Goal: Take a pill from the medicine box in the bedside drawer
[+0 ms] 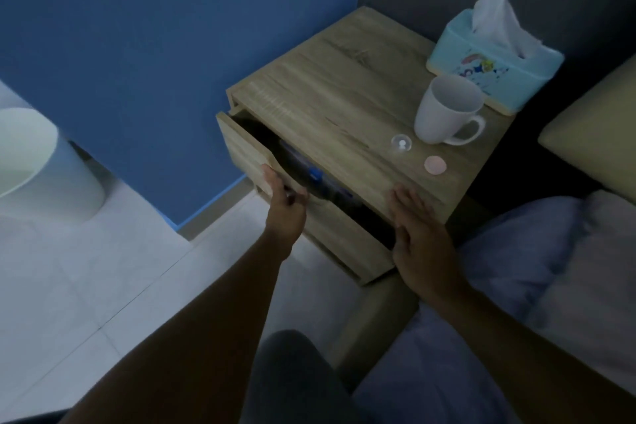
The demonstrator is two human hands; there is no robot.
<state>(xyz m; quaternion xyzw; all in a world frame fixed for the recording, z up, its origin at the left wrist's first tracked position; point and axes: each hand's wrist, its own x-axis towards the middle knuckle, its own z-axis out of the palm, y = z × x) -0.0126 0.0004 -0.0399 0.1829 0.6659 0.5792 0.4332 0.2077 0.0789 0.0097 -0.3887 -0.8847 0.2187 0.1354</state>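
Observation:
The wooden bedside table (344, 86) has its top drawer (247, 155) pulled partly out. Inside the dark gap lies a clear medicine box (315, 174) with blue parts, mostly hidden. My left hand (284, 203) grips the drawer's front edge, fingers curled over its top. My right hand (418, 231) rests flat and open against the table's near right corner, holding nothing. On the tabletop sit a small clear cap (401, 143) with a white pill in it and a pink round lid (435, 165).
A white mug (447, 110) and a light-blue tissue box (495, 62) stand at the tabletop's right rear. A white bin (38, 162) stands on the tiled floor at left. The bed with a pale pillow (550, 251) lies to the right. A blue wall is behind.

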